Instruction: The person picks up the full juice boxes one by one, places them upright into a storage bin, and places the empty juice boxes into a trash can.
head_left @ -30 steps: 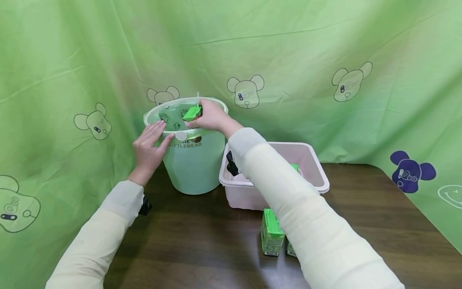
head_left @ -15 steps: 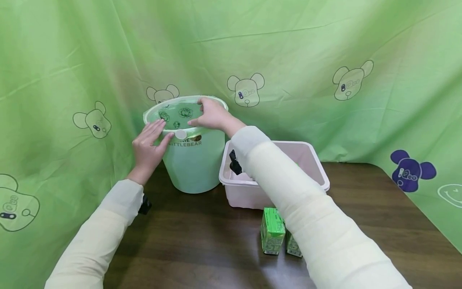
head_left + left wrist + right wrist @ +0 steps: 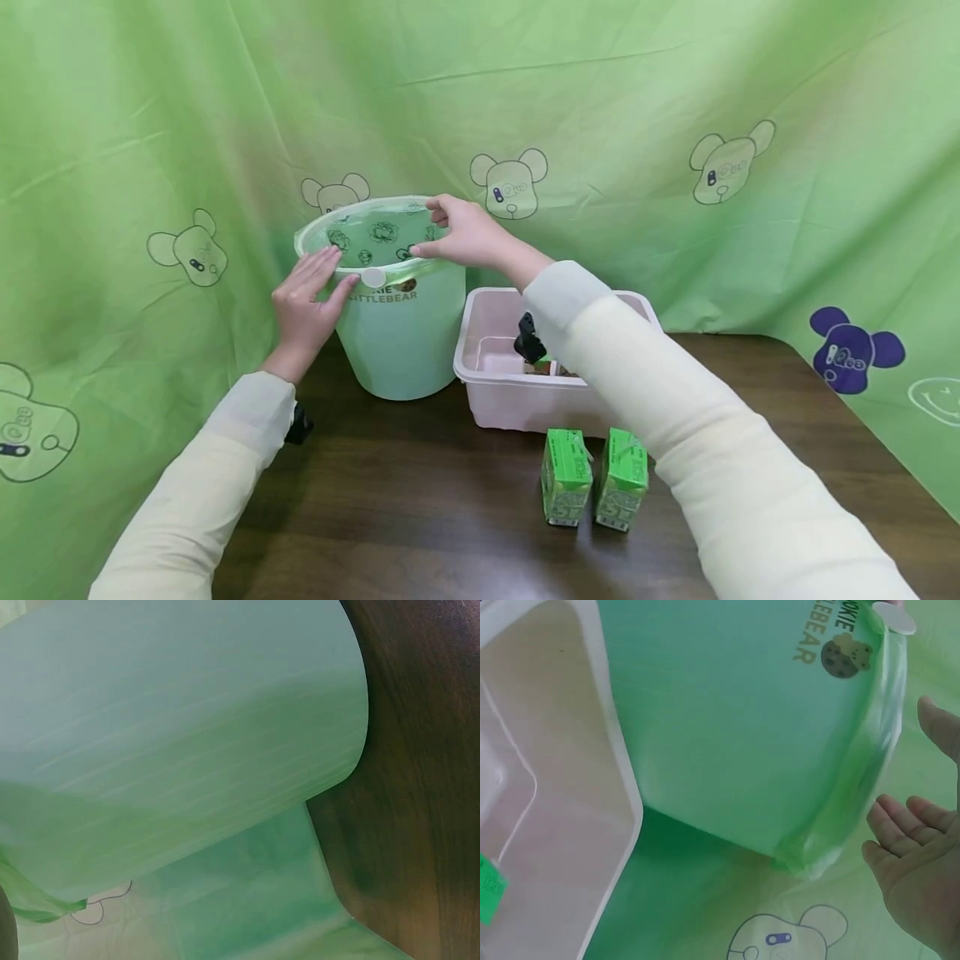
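Note:
A pale green trash bin (image 3: 401, 342) with a printed, bag-like liner (image 3: 382, 233) inside its rim stands at the back in the head view. My left hand (image 3: 307, 300) rests on the bin's near-left rim, fingers straight and thumb spread. Over the right side of the rim is my right hand (image 3: 468, 237), fingers apart and holding nothing. The right wrist view also shows this right hand (image 3: 922, 870) beside the lined rim. Two green drink cartons (image 3: 566, 479) stand upright on the table. The bottom of the bin's inside is hidden.
A pale pink plastic tub (image 3: 517, 404) sits right of the bin, partly behind my right forearm. Inside it lies a green-topped item (image 3: 490, 889), partly cut off. The dark wooden table (image 3: 390, 500) meets a green curtain (image 3: 615, 100) printed with bear heads.
One second ago my right hand held a green carton with a straw over the bin. It let go, the carton dropped out of sight, and the hand moved right. My left hand stayed put.

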A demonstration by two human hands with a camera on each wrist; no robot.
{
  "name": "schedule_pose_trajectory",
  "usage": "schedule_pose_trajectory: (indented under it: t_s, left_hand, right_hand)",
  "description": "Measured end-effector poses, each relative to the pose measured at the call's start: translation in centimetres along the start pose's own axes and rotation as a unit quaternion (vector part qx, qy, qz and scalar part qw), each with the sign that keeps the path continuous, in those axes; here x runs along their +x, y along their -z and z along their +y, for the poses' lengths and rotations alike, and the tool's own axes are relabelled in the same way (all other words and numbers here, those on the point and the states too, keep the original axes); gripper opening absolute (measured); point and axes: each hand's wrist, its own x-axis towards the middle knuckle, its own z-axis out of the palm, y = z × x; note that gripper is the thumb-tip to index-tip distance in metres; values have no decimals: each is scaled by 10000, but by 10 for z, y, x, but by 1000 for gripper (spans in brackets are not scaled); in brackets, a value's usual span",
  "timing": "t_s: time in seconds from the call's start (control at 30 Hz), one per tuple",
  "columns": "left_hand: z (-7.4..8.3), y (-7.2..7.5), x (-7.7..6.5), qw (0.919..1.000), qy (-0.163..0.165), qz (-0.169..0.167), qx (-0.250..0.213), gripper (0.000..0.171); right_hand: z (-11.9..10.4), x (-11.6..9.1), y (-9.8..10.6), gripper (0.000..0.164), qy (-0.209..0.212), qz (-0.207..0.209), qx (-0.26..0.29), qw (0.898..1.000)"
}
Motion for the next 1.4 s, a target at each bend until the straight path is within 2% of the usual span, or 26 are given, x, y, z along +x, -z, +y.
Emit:
schedule_pose_trajectory:
  t_s: [0.37, 0.73, 1.0, 1.4]
  left_hand:
    - [1, 2, 0, 10000, 56, -39, 10, 54]
    - [4, 2, 0, 10000, 16, -16, 7, 53]
    - [4, 1, -1, 10000, -28, -34, 20, 52]
    - [0, 3, -2, 9999, -83, 49, 103, 51]
  right_hand:
    - [28, -36, 24, 77, 279, 268, 389, 9985]
    - [57, -84, 48, 76, 274, 352, 411, 9982]
    - [70, -117, 51, 72, 249, 295, 559, 9977]
    - [74, -166, 51, 67, 241, 203, 795, 9963]
